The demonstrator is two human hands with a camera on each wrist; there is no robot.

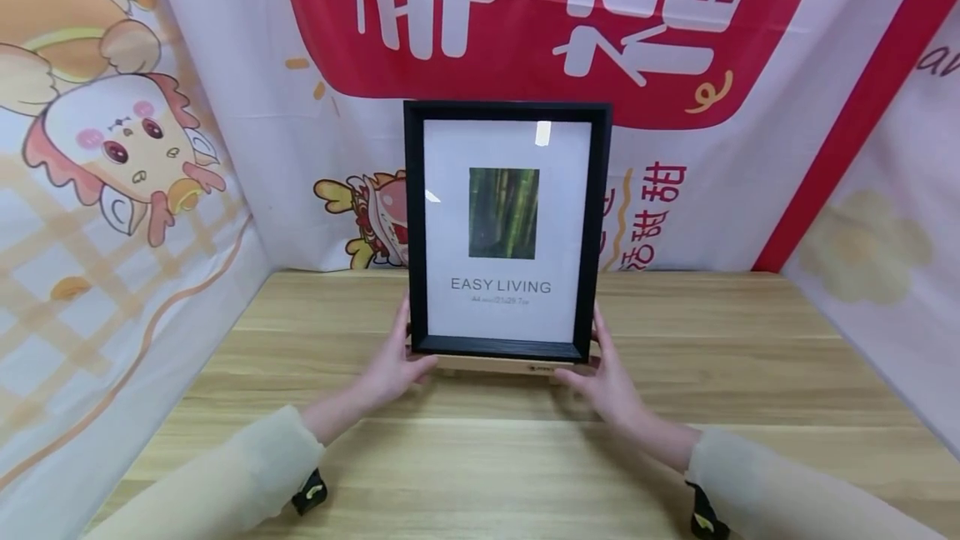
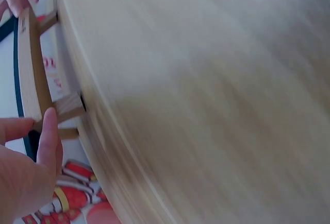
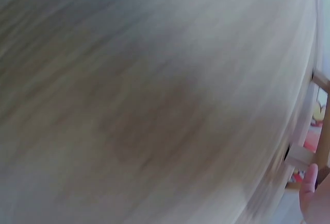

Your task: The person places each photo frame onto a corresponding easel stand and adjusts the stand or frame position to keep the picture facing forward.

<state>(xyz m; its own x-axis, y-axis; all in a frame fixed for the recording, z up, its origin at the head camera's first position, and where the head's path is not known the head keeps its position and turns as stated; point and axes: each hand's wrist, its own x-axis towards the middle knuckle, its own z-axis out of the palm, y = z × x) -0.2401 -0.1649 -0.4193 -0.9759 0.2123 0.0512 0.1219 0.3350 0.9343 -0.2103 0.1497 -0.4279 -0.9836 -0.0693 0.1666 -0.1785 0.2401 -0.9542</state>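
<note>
A black picture frame (image 1: 508,347) stands upright at the middle of the table, leaning slightly back. It holds a white sheet with a bamboo picture and the words EASY LIVING. Under its bottom edge runs the ledge of a small wooden easel (image 1: 487,366), whose short feet show in the left wrist view. My left hand (image 1: 392,367) grips the left end of the ledge, thumb in front, fingers along the frame's side. The right hand (image 1: 611,377) holds the opposite end the same way. In the right wrist view only part of that hand (image 3: 317,198) shows. The easel's back is hidden.
The wood-grain table (image 1: 480,465) reaches forward to a white and red printed cloth (image 1: 360,73) hanging behind the frame. Printed cloth (image 1: 90,340) also hangs along the left side, and another sheet (image 1: 885,215) along the right.
</note>
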